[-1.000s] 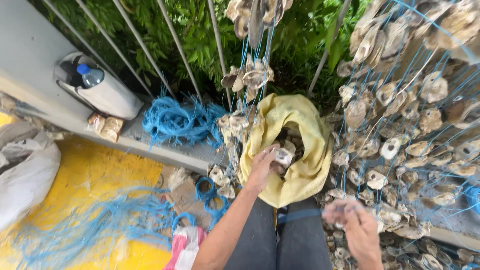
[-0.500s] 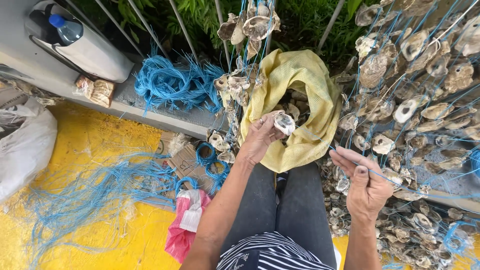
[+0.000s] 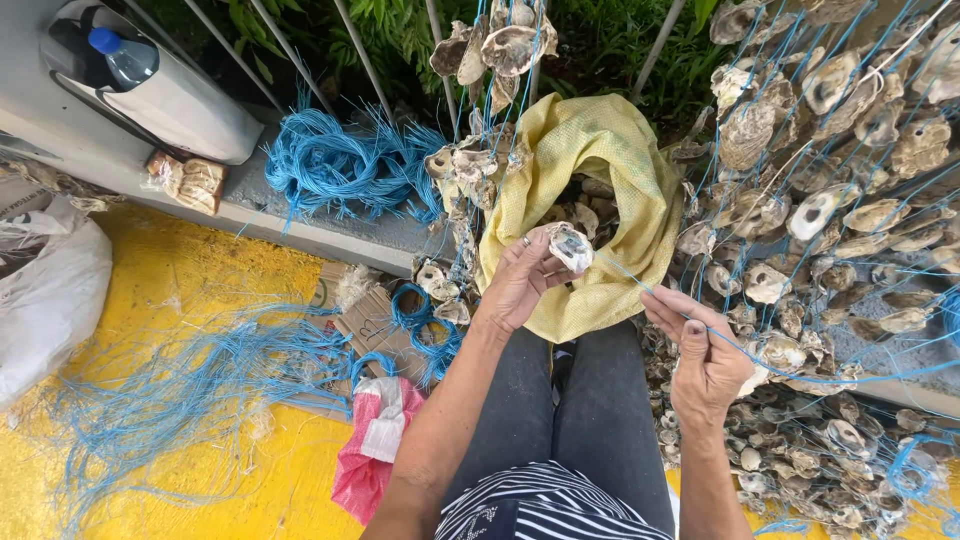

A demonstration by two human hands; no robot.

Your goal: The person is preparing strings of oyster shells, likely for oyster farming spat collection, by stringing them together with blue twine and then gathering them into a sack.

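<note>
yellow floor (image 3: 200, 280) lies below you; your left hand (image 3: 520, 285) pinches an oyster shell (image 3: 570, 245) at its fingertips, over the yellow sack (image 3: 600, 150). your right hand (image 3: 705, 355) nips blue twine (image 3: 800, 375) between closed fingers.

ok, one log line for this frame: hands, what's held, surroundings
left hand: holds oyster shell | right hand: pinches blue string | yellow sack: open, shells inside
</note>
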